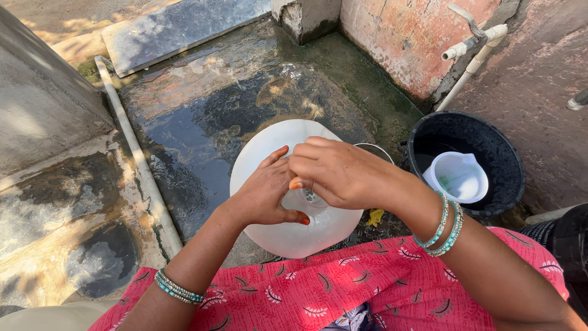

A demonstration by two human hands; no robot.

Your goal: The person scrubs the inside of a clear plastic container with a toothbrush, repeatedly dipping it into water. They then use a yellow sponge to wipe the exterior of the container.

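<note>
White plastic jug [288, 184]: lying centrally over the wet concrete floor [202, 116], open floor stretching beyond it, low wall [43, 104] bordering its left. Left hand [266, 193]: curling loosely against the jug's neck. Right hand [334, 171]: closing fingers over the jug's mouth. Black bucket [490, 153]: sitting right of the jug, containing a white scoop [458, 176]. Tap pipe [474, 46]: rising beyond the bucket.
</note>
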